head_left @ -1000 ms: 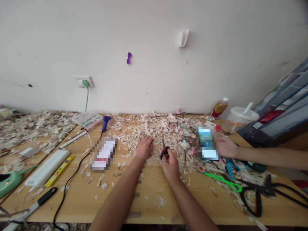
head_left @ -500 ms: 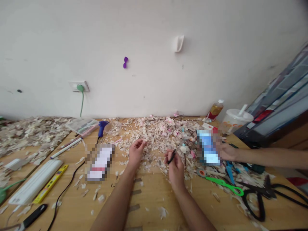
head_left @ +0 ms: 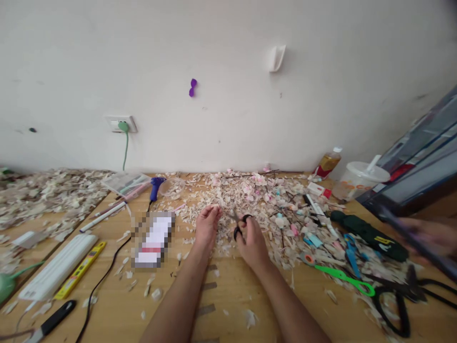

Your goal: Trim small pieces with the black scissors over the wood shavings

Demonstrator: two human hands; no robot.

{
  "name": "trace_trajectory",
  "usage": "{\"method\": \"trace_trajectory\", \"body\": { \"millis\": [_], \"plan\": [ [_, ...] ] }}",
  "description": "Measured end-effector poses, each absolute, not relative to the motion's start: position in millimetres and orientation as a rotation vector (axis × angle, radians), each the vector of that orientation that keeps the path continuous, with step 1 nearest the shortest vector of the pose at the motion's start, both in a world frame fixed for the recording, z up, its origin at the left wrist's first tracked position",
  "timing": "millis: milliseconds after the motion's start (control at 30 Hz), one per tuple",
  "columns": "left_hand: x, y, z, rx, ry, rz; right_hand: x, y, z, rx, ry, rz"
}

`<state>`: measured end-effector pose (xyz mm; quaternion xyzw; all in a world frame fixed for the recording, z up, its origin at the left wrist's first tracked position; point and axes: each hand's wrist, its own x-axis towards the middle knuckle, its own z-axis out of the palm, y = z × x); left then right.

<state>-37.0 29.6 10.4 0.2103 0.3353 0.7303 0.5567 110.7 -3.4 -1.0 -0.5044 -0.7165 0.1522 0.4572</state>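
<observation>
While right hand (head_left: 253, 240) grips scissors (head_left: 238, 227) | left hand (head_left: 207, 225) touches scraps (head_left: 250, 195), grip unclear

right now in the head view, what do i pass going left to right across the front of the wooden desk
long white ridged plastic block → blurred flat rectangle → left hand → small black-handled scissors held in the right hand → bright green-handled scissors → large black-handled shears

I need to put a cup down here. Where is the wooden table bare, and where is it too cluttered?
Bare wood lies on the light wooden table between the black cable and the left forearm, and at the front edge right of the right forearm. Crowded: the pale scrap pile toward the wall, and around the green-handled scissors.
</observation>
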Motion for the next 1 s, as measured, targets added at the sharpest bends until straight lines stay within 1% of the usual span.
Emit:
{"method": "trace_trajectory", "body": {
  "millis": [67, 167, 467, 633, 833, 1000],
  "plan": [
    [-36.7, 28.2, 11.4, 0.501, 0.793, 1.707, 110.1, -7.1, -6.6, -1.270, -1.938, 0.242],
    [-37.2, 27.2, 11.0, 0.506, 0.798, 1.684, 110.2, -8.0, -11.3, -1.337, -1.993, 0.169],
    [-36.4, 25.1, 12.3, 0.526, 0.873, 1.653, 117.6, 1.0, -22.8, -1.390, -1.958, 0.163],
    [-33.6, 22.0, 12.8, 0.566, 0.831, 1.602, 117.2, -0.5, -23.3, -1.413, -1.987, 0.138],
    [-32.1, 22.5, 11.0, 0.550, 0.869, 1.605, 118.3, 0.4, -21.4, -1.409, -1.955, 0.197],
    [-32.8, 24.1, 11.4, 0.660, 0.920, 1.608, 119.3, 1.1, -21.7, -1.442, -1.988, 0.177]
  ]
}}
